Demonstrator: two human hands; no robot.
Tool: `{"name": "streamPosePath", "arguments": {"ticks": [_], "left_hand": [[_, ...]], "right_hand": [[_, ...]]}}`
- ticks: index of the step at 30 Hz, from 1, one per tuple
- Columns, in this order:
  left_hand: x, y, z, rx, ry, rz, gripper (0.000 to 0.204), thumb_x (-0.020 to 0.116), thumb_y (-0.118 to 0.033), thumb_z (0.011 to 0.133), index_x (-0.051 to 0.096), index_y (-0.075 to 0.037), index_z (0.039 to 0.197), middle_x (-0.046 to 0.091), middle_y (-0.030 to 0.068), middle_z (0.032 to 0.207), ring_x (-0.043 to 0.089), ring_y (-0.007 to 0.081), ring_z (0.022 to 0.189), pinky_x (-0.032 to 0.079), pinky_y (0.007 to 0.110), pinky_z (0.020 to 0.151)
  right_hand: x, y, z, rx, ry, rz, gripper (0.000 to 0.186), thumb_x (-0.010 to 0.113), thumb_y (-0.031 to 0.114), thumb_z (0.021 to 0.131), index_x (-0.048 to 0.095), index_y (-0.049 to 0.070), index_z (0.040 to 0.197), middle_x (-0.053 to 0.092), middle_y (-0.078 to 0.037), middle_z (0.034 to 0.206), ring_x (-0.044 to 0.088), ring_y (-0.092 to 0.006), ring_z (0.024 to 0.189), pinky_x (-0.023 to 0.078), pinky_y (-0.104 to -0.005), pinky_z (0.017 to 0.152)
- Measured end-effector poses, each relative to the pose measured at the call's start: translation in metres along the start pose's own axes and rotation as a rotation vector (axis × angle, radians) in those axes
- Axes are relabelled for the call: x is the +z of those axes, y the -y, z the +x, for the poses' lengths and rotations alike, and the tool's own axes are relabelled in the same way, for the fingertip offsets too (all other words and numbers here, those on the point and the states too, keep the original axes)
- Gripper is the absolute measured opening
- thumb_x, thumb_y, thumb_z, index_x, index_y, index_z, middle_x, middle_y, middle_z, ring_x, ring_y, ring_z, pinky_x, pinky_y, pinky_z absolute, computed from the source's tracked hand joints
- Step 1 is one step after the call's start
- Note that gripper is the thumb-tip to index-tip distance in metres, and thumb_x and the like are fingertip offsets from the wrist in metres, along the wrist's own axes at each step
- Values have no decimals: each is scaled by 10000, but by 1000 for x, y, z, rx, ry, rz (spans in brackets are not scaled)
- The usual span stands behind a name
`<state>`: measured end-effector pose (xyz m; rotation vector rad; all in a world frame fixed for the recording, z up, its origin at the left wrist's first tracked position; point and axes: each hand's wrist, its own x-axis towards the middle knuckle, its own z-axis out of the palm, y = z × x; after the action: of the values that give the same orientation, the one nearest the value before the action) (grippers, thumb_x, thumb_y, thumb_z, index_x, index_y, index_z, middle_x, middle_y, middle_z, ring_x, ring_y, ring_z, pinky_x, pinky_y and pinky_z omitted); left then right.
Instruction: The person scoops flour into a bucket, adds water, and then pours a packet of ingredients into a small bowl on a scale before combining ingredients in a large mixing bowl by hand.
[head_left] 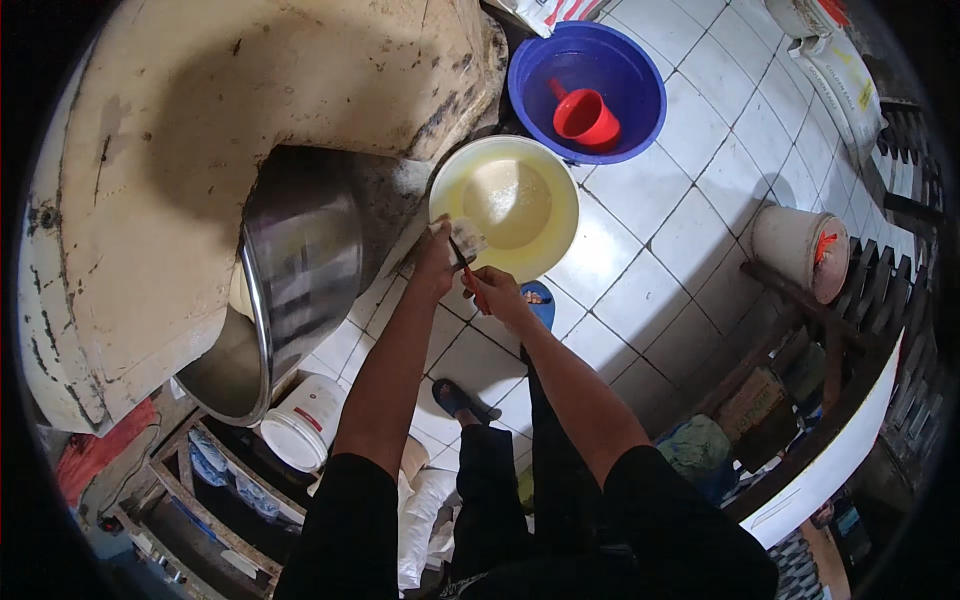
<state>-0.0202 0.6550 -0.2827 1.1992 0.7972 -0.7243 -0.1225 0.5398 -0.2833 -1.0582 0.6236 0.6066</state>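
Observation:
My left hand grips a small pale, translucent packet over the near rim of a round bucket that holds pale yellowish liquid with white powder at the middle. My right hand is closed on a red-handled cutting tool, apparently scissors, whose dark blade reaches up against the packet. Behind the bucket, a blue basin holds a red plastic dipper.
A large worn beige machine with a steel bowl fills the left. A white bucket sits below it. White floor tiles carry another bucket and sacks at the right. Wooden racks line the lower right.

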Motion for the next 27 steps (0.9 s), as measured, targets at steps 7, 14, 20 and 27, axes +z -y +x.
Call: {"name": "streamPosePath", "arguments": {"ticks": [7, 14, 20, 27], "left_hand": [[-16, 9, 13, 68, 31, -126, 371, 424, -307, 1023, 484, -79, 1310, 600, 113, 1157, 629, 251, 1024, 547, 426, 857], [-3, 7, 5, -40, 93, -141, 337, 405, -277, 1027, 485, -66, 1278, 605, 124, 1151, 635, 267, 1011, 549, 439, 852], [-9, 12, 0, -13, 66, -202, 353, 421, -298, 1022, 489, -61, 1274, 611, 118, 1148, 637, 266, 1007, 545, 425, 838], [-24, 22, 12, -29, 28, -275, 371, 405, -296, 1029, 491, -23, 1265, 612, 125, 1155, 635, 263, 1017, 544, 420, 854]], "right_hand": [[5, 7, -6, 18, 22, -33, 371, 663, 370, 909, 634, 4, 955, 643, -47, 721, 508, -63, 516, 387, -237, 440], [-3, 0, -11, -2, -5, -19, 359, 655, 371, 913, 636, 15, 956, 643, -39, 724, 515, -67, 532, 391, -235, 455], [1, -7, -14, 19, 2, -21, 339, 665, 353, 909, 642, 19, 964, 646, -41, 725, 504, -62, 497, 377, -228, 428], [9, -10, -17, 19, 3, -45, 342, 661, 353, 914, 642, 13, 947, 644, -42, 721, 500, -58, 500, 370, -230, 427]]}}
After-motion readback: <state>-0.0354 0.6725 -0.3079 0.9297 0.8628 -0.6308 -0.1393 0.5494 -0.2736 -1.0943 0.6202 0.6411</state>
